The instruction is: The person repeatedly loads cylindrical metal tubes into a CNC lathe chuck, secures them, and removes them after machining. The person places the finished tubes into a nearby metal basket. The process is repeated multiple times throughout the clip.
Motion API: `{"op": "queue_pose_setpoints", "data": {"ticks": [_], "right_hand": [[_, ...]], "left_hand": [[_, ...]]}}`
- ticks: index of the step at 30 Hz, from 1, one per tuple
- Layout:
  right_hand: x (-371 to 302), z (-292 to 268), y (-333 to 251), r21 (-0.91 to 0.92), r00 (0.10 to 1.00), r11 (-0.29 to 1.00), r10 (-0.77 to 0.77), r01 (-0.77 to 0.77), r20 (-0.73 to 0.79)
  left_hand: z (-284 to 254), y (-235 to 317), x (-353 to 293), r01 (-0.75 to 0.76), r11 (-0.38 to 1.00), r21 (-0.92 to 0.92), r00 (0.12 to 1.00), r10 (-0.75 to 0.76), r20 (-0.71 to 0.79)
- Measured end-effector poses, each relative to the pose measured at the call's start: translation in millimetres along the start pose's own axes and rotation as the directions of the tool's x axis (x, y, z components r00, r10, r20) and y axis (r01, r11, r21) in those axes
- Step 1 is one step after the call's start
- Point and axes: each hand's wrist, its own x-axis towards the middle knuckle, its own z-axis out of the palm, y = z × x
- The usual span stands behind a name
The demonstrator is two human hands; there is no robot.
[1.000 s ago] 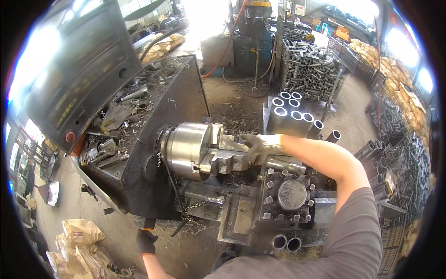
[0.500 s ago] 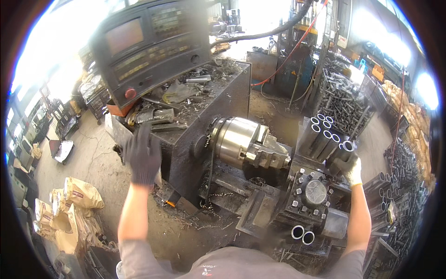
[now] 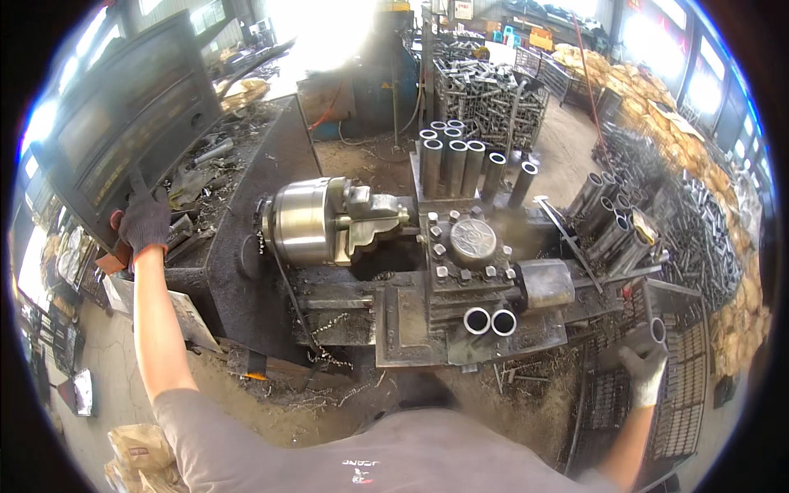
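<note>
My left hand (image 3: 146, 222), in a dark knit glove, is at the lower corner of the machine's control panel (image 3: 123, 115), beside a red button (image 3: 117, 219). Its fingers are blurred but look stretched out, and nothing shows in them. My right hand (image 3: 645, 366), in a dark and pale glove, grips a short metal tube (image 3: 657, 330) above a dark mesh crate (image 3: 682, 394). In the middle is the lathe's shiny chuck (image 3: 308, 222) with stepped jaws. The tool post (image 3: 472, 241) stands to its right, and several upright tubes (image 3: 454, 164) stand behind it.
Two tubes (image 3: 490, 322) lie at the tool post's near side. More tubes (image 3: 608, 214) stand at the right beside a heap of metal parts (image 3: 699, 238). Metal shavings and loose pieces cover the machine's top (image 3: 205, 177). Paper sacks (image 3: 140, 452) lie at the lower left.
My view has turned to the right. My right hand has moved from the upright tubes toward the near right, carrying a tube. My left hand has come up to the control panel.
</note>
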Motion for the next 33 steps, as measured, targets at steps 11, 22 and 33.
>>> {"op": "queue_pose_setpoints", "data": {"ticks": [11, 22, 33], "right_hand": [[41, 139, -179, 0.846, 0.451, 0.514, -0.795, 0.143, 0.407], [-19, 203, -174, 0.932, 0.079, 0.303, -0.953, 0.199, 0.293], [-300, 210, -298, 0.92, -0.21, 0.295, -0.912, 0.257, 0.352]], "left_hand": [[-187, 125, -375, 0.228, -0.015, -0.973, 0.617, 0.775, 0.132], [-76, -85, -765, 0.405, 0.893, 0.199, 0.145, -0.277, 0.95], [-348, -77, -1281, 0.749, -0.009, 0.662, -0.472, -0.709, 0.524]]}}
